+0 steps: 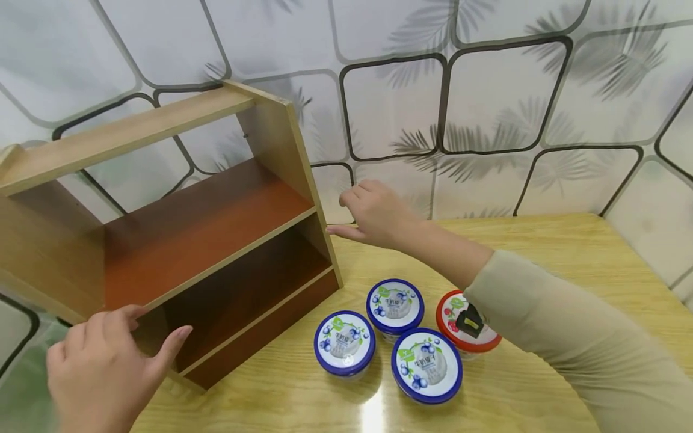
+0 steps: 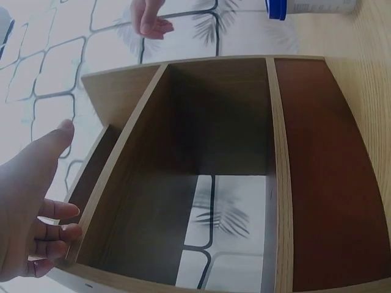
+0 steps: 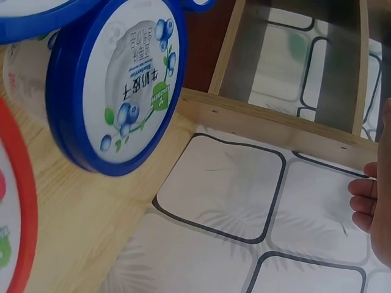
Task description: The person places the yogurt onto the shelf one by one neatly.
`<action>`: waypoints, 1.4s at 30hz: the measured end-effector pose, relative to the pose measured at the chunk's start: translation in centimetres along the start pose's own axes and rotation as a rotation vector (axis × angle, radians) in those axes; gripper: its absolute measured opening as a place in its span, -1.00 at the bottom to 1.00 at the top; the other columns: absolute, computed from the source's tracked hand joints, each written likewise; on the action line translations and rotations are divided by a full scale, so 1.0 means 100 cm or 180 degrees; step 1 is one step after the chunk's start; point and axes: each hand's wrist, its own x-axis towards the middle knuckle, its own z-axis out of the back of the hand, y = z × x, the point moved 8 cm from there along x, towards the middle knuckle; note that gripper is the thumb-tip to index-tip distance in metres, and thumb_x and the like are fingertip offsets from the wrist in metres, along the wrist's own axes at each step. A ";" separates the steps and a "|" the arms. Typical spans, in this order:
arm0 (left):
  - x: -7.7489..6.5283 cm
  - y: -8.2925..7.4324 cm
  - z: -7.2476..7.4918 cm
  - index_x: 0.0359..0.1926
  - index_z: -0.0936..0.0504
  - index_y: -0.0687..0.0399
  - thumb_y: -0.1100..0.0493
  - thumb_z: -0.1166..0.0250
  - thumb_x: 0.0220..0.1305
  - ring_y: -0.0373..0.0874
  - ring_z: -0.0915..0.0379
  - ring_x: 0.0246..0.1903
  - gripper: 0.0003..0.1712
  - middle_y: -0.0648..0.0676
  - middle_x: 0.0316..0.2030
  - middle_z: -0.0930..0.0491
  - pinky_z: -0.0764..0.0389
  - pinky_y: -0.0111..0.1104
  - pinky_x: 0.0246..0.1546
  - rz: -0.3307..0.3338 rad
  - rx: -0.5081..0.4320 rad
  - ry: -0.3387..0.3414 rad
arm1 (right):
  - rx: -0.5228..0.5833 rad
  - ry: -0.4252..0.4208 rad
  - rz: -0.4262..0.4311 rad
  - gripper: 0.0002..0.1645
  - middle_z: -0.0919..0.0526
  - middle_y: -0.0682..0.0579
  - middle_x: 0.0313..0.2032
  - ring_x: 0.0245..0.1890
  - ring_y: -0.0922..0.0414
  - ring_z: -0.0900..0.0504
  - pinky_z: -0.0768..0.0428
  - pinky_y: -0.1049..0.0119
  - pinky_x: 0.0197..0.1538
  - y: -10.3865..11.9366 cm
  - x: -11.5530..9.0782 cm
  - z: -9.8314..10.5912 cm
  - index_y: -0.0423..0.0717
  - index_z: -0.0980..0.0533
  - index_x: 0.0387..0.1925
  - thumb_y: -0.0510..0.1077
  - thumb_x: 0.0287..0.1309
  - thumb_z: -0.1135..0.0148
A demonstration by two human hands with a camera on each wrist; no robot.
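Observation:
A small wooden shelf unit (image 1: 216, 267) with reddish-brown boards stands on the table at the left. My left hand (image 1: 103, 367) is at its near left end, thumb spread from the fingers and nothing in its grasp. In the left wrist view, the fingers (image 2: 58, 232) overlap the unit's edge. Just beyond the unit's right side, my right hand (image 1: 379, 213) is raised over the table, fingers loosely bent and holding nothing. Three blue-lidded tubs with blueberry pictures, among them the front one (image 1: 428, 367), stand below my right forearm. A red-lidded tub (image 1: 460, 319) is partly hidden by the sleeve.
The pale wood table (image 1: 541, 252) reaches back to a white curtain or wall covering (image 1: 395, 114) printed with dark rounded outlines and leaves. The shelf unit has a top rail (image 1: 130, 135), a middle board (image 1: 206, 222) and a lower compartment (image 1: 249, 279); nothing stands on them.

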 end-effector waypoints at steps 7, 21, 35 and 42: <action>-0.006 0.010 0.001 -0.35 -0.53 0.41 -0.65 0.27 0.03 0.37 -0.32 -0.51 0.12 0.38 -0.52 -0.50 -0.21 0.07 -0.54 0.0033 -0.0102 -0.0047 | -0.0059 0.0168 -0.0110 -0.37 -0.64 -0.06 -0.42 -0.39 0.00 -0.57 -0.52 0.18 -0.17 0.001 0.007 -0.016 -0.24 -0.54 -0.34 0.30 0.02 -0.24; -0.010 0.024 0.010 -0.34 -0.58 0.42 -0.60 0.20 0.05 0.36 -0.37 -0.50 0.08 0.38 -0.49 -0.54 -0.25 0.09 -0.52 -0.0195 -0.0003 -0.0377 | -0.0057 0.0193 -0.0265 -0.37 -0.66 -0.06 -0.40 -0.36 0.02 -0.61 -0.55 0.21 -0.22 -0.001 0.022 -0.030 -0.23 -0.55 -0.32 0.31 0.05 -0.22; -0.009 0.059 0.001 -0.43 -0.54 0.51 -0.53 0.09 0.10 0.30 -0.26 -0.66 0.03 0.39 -0.63 -0.44 -0.19 0.03 -0.55 0.0242 -0.0492 0.0250 | -0.0099 0.0003 -0.0264 -0.40 -0.62 -0.05 -0.49 -0.44 0.03 -0.55 -0.52 0.22 -0.30 0.000 0.030 -0.034 -0.22 -0.51 -0.40 0.29 0.05 -0.23; -0.010 0.065 0.001 -0.51 -0.48 0.54 -0.52 0.16 0.16 0.33 -0.25 -0.72 0.05 0.45 -0.65 -0.43 -0.19 0.08 -0.60 -0.0024 -0.0588 -0.0129 | -0.0440 -0.0155 -0.0098 -0.33 -0.58 -0.05 -0.57 -0.52 0.02 -0.53 -0.50 0.23 -0.38 0.002 0.034 -0.033 -0.22 -0.50 -0.48 0.36 0.06 -0.16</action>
